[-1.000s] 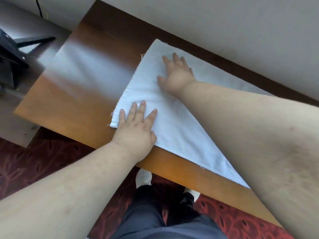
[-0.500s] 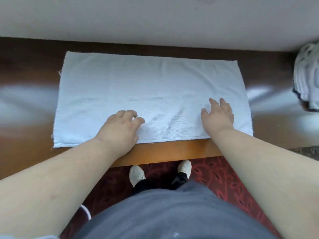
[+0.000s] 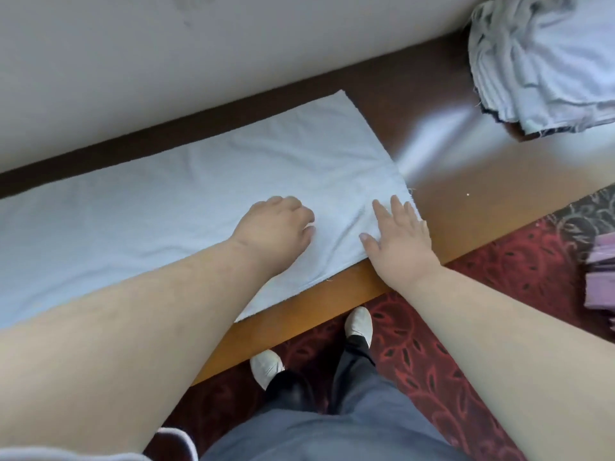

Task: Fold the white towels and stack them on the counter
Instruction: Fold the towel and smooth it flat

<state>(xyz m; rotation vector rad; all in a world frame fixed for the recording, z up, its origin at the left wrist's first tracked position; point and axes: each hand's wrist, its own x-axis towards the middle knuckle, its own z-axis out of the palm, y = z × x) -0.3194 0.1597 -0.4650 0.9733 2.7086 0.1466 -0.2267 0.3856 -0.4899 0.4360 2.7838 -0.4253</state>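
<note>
Head view: we see a white towel [image 3: 173, 201] spread flat along the wooden counter [image 3: 466, 181], beside the wall [image 3: 166, 61]. Our left hand [image 3: 276, 227] rests on it with fingers curled under, gripping nothing we can make out. Our right hand [image 3: 399, 241] lies flat, fingers spread, at the towel's right near corner. A heap of towels [image 3: 545, 58] sits far right.

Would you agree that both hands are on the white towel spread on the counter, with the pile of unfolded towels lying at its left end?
Not quite: the pile of unfolded towels lies beyond the right end of the white towel, as the head view shows. Both hands rest on it.
</note>
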